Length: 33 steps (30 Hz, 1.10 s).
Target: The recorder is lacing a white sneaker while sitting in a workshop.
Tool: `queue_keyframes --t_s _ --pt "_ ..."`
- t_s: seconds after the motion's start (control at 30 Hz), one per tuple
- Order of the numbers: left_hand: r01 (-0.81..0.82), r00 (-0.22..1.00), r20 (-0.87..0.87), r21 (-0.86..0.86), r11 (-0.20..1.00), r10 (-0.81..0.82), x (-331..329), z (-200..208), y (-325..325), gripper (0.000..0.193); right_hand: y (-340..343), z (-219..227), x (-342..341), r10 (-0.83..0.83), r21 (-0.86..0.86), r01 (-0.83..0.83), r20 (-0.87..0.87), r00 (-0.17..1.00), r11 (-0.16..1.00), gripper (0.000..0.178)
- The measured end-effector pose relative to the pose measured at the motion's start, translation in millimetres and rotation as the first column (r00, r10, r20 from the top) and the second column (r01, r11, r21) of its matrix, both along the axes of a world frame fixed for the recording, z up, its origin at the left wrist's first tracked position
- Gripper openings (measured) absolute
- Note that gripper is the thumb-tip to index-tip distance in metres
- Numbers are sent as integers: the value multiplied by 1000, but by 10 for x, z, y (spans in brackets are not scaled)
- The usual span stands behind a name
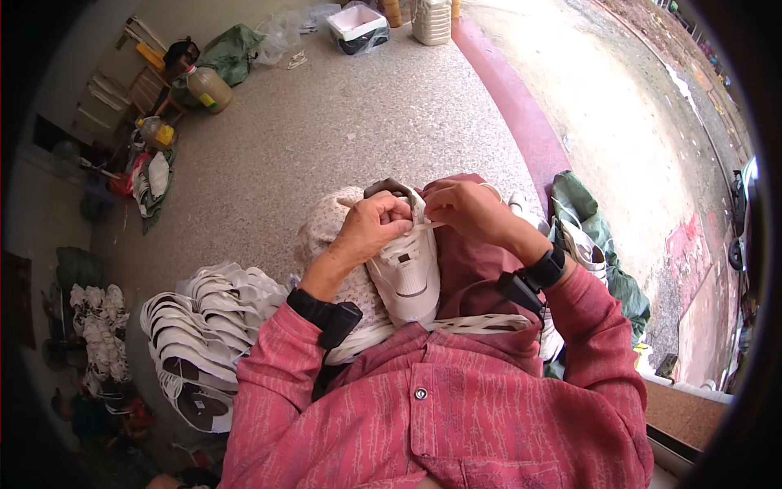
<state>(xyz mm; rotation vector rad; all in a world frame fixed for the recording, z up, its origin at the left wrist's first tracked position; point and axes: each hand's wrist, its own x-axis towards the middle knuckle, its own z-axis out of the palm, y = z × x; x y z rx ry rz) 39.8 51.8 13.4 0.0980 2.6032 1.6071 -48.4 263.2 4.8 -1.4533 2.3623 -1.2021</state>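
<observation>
A white shoe point(411, 281) with a grey-brown collar rests on my lap, its toe toward my body. Over its lacing, the fingers of my left hand point(375, 226) are pinched together at a white shoelace. My right hand point(471, 210) grips the shoelace at the opposite side of the opening, thumb and forefinger closed. A short stretch of white lace shows between the two hands; the fingertips partly hide it. Loose white laces point(482, 323) lie across my lap, just behind the toe.
Rows of nested white shoes point(199, 330) are stacked at my left. More white shoes point(582, 246) lie by green sacking point(623, 285) at my right. Farther off are a white foam box point(358, 23), a plastic jug point(208, 88) and a heap of white shoes point(102, 330).
</observation>
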Motion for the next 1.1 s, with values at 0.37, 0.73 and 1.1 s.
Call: queue_keyframes --t_s 0.37,0.73,1.1 --pt "-28 1000 -11 -68 997 27 0 22 20 8 -93 196 -13 -31 117 41 -81 996 992 22" --pt "-328 881 -462 -754 570 -105 4 531 -504 3 -130 -31 -485 362 -93 -356 51 931 930 38" --pt "-578 814 -505 -754 312 287 410 590 -1740 14 -59 57 -304 234 -157 -183 427 874 970 42"
